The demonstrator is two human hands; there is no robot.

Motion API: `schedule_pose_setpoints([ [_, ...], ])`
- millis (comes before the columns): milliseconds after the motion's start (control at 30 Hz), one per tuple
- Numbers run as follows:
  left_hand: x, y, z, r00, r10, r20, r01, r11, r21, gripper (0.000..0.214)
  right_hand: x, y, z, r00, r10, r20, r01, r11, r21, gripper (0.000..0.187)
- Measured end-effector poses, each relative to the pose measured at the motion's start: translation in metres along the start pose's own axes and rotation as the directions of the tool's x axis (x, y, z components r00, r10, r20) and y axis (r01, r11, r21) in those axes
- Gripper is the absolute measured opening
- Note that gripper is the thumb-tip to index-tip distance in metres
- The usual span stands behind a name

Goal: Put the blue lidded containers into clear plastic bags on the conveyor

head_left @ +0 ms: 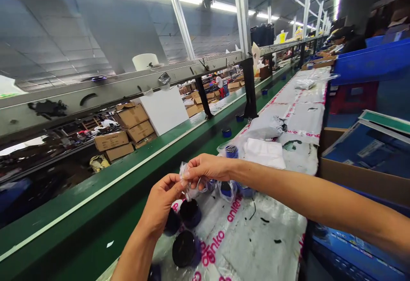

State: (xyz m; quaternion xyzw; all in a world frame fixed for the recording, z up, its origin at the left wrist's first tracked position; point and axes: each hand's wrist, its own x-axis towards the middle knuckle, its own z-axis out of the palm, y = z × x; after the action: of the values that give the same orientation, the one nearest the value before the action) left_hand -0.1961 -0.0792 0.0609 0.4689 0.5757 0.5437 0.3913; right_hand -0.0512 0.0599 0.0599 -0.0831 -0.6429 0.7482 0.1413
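Observation:
Both my hands meet over the near end of a white, pink-lettered work surface (250, 238). My left hand (165, 197) pinches a crumpled clear plastic bag (188, 191) between thumb and fingers. From the other side my right hand (205, 170) grips the same bag, its fingertips close to the left ones. Just below them stand several dark round blue-sided pieces (184, 249), their black tops facing up. Behind my right wrist, more blue pieces (227, 190) sit in clear plastic, partly hidden by the forearm.
A green conveyor belt (128, 191) runs along the left, carrying a blue piece (226, 133) farther up. White folded sheets (264, 153) lie beyond my right arm. At right are an open cardboard box (358, 178) and a blue bin (371, 63). A person (347, 42) works farther along.

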Motion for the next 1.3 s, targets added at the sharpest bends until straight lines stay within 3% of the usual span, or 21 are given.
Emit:
schedule_pose_setpoints([
  [200,-0.010,-0.017,-0.019,0.996,-0.030,-0.089,0.028,0.999,-0.023,0.035,0.009,0.010,0.018,0.999,0.012,-0.052,-0.027,0.958,-0.286,0.030],
  [333,-0.009,-0.023,-0.030,0.975,0.009,-0.224,0.007,0.997,0.074,0.037,0.012,0.017,0.015,0.982,-0.022,-0.187,-0.073,0.870,-0.487,0.020],
  [400,-0.008,-0.028,-0.033,0.955,0.048,-0.292,0.012,0.980,0.199,0.034,0.013,0.021,0.013,0.959,-0.084,-0.269,-0.103,0.784,-0.612,0.016],
  [500,-0.009,-0.033,-0.033,0.922,0.150,-0.356,0.032,0.888,0.458,0.024,0.014,0.027,0.013,0.905,-0.264,-0.333,-0.130,0.573,-0.809,0.010],
  [567,-0.011,-0.034,-0.030,0.904,0.233,-0.358,0.046,0.779,0.625,0.014,0.014,0.031,0.016,0.880,-0.375,-0.292,-0.132,0.399,-0.908,0.007],
  [667,-0.014,-0.035,-0.028,0.894,0.311,-0.322,0.072,0.611,0.789,0.007,0.015,0.037,0.019,0.883,-0.439,-0.165,-0.110,0.148,-0.983,0.015],
  [867,-0.019,-0.041,-0.026,0.942,0.286,-0.177,0.059,0.378,0.924,0.018,0.007,0.050,0.017,0.926,-0.350,0.139,0.058,-0.233,-0.971,0.009],
  [967,-0.026,-0.041,-0.023,0.967,0.247,-0.063,-0.009,0.280,0.960,0.014,-0.002,0.055,0.016,0.928,-0.293,0.229,0.126,-0.333,-0.935,0.009],
  [1133,-0.031,-0.032,-0.017,0.983,0.175,0.059,-0.085,0.146,0.986,0.021,-0.013,0.059,0.015,0.919,-0.273,0.284,0.160,-0.401,-0.902,0.007],
  [1300,-0.025,-0.024,-0.008,0.991,0.120,0.056,-0.058,0.011,0.998,0.020,-0.009,0.057,0.017,0.917,-0.308,0.255,0.105,-0.431,-0.896,0.007],
])
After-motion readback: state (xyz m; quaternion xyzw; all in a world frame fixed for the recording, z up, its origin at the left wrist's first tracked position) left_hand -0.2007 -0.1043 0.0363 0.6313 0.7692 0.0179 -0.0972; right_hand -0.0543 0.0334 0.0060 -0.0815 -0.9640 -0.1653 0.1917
